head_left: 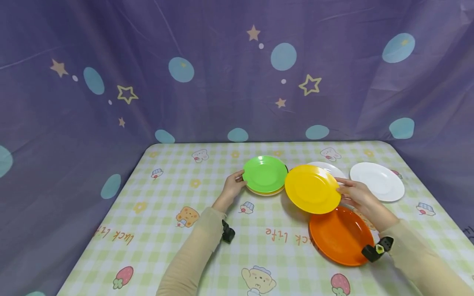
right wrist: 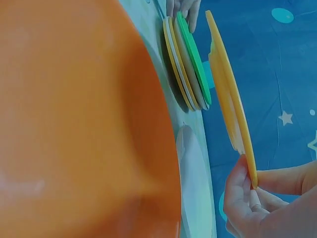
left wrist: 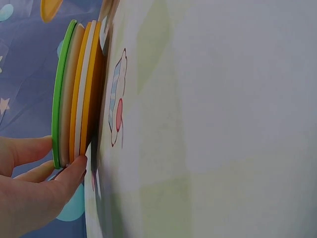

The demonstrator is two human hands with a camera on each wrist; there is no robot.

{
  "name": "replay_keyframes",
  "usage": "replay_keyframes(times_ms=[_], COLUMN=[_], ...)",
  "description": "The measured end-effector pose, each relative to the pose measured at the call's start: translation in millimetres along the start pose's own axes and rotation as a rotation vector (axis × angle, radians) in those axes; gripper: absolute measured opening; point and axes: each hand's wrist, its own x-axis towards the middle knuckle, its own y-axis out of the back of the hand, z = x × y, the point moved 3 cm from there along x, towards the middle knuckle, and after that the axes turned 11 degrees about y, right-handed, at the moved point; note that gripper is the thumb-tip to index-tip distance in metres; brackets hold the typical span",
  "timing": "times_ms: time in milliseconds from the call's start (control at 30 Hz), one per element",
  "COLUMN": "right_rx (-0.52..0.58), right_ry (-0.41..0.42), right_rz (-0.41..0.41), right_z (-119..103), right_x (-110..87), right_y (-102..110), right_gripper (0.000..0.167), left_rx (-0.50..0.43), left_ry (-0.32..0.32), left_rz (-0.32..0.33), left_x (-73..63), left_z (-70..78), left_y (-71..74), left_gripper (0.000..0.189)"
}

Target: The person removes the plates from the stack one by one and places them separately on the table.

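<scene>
In the head view my right hand [head_left: 358, 194] pinches the right rim of a yellow plate [head_left: 312, 189] between thumb and fingers. The yellow plate [right wrist: 233, 94] is raised and tilted in the right wrist view. My left hand [head_left: 231, 187] holds the left edge of a stack topped by a green plate [head_left: 264, 174]. Seen side-on in the left wrist view, the thumb presses the green plate [left wrist: 58, 99] while fingertips [left wrist: 78, 163] reach the lower rims. Under the green plate, yellow and white plates [left wrist: 84, 89] are stacked.
An orange plate [head_left: 340, 238] lies near my right forearm. One white plate [head_left: 377, 181] sits at the right; another white plate [head_left: 326, 165] is partly hidden behind the yellow one. A checked cloth [head_left: 155, 246] covers the table, with a purple curtain [head_left: 222, 107] behind it.
</scene>
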Motion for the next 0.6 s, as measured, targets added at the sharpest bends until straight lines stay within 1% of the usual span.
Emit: replay_keyframes(times_ms=[100, 367, 467, 600], right_rx=[-0.007, 0.028, 0.029, 0.066], right_ry=[-0.004, 0.038, 0.044, 0.047], right_rz=[0.002, -0.032, -0.025, -0.016], right_z=[1.5, 8.0, 11.5, 15.5], right_x=[-2.7, -10.4, -13.0, -15.6], right_y=[5.5, 21.3, 27.1, 34.3], right_gripper=[0.058, 0.060, 0.061, 0.060], left_rx=[0.004, 0.011, 0.013, 0.007], left_ry=[-0.009, -0.017, -0.019, -0.019], left_rz=[-0.004, -0.006, -0.006, -0.006], left_x=[1.0, 1.8, 1.5, 1.1], left_z=[0.0, 1.3, 1.4, 1.5], left_y=[-0.3, -1.3, -1.4, -1.4], left_gripper=[0.050, 0.049, 0.049, 0.049])
